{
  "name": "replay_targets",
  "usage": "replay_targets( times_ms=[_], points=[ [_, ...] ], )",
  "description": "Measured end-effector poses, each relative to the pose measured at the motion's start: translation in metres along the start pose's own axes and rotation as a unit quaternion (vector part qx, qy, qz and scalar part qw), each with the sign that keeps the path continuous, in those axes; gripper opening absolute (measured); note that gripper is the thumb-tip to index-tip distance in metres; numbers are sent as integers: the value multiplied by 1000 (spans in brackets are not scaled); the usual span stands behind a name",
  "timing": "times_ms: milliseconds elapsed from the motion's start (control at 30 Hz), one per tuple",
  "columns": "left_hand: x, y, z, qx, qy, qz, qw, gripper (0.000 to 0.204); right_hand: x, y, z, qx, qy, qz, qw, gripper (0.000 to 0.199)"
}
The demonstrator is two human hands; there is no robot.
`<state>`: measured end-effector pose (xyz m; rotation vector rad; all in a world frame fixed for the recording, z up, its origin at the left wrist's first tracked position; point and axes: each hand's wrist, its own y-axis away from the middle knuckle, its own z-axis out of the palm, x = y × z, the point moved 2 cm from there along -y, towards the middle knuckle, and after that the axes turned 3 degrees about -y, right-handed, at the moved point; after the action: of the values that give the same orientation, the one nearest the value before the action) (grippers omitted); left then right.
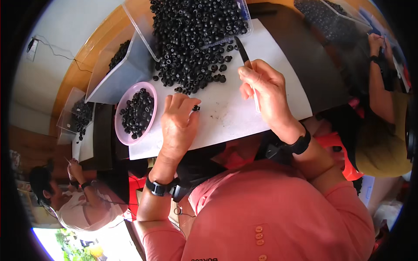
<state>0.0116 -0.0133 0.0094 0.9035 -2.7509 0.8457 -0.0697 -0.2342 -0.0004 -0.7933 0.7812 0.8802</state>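
My left hand [177, 124] is over the white board [222, 124], its fingers closed on a small black ring-like part [196, 108] at thumb and fingertip. To the right, my right hand [271, 95] is wrapped round a slim knife [242, 51] with a dark flat blade and a white handle. The blade points up and away, toward the heap. A large pile of small black round parts [191, 65] spills from a clear plastic bin [249, 30] onto the board's far side. Some of the parts have visible holes.
A pink oval bowl [118, 126] of the same parts stands left of my left hand. Behind it is a tilted clear bin [113, 89]. One person [82, 204] works at the far left, another [379, 122] at the right, beside another clear bin [348, 15].
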Motion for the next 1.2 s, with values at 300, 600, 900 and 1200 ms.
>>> replay_targets(
  times_ms=[300, 600, 900, 1200],
  points=[
    [-3, 30, -8, 106, 39, -112, 987, 20, 4, -1, 1, -14, 43, -10, 999, 25],
    [-12, 28, -4, 125, -36, -90, 987, 24, 6, 0, 5, -11, 83, -6, 996, 24],
    [-6, 27, -13, 107, -122, -32, 986, 23, 6, 2, 8, -38, 105, -22, 993, 26],
    [-20, 23, 0, 73, 9, -104, 992, 18, 7, 3, 8, -64, 109, -25, 992, 27]
  ],
)
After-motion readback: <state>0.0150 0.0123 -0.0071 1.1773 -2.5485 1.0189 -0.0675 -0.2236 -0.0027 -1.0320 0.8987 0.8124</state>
